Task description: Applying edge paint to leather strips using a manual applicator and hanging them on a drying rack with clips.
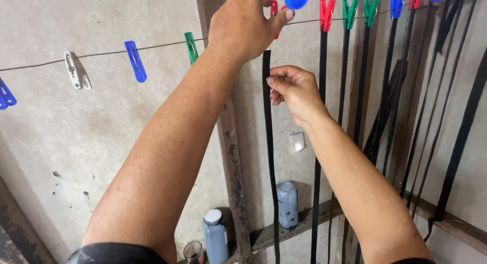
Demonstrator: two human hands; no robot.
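Several long black strips already hang from coloured plastic clothes pegs along the thin wire line (pixel 152 45) in the upper right of the frame, so the hanging looks to me well along. One narrow black strip (pixel 268 142) at centre is not yet pegged as far as I can tell. The right hand (pixel 297 91) pinches its upper end between curled fingers, just below the wire. The left hand (pixel 243 23), top centre, is clenched on a red plastic peg (pixel 274 10) at the wire, thumb pressed against it. Left of the hands, a green peg (pixel 191 47), a blue peg (pixel 135 61) and a white peg (pixel 76 69) sit bare, with open wire between them. Below, grey-blue bottles (pixel 287 204) stand on a wooden ledge (pixel 304 221) close to the strip's lower end.
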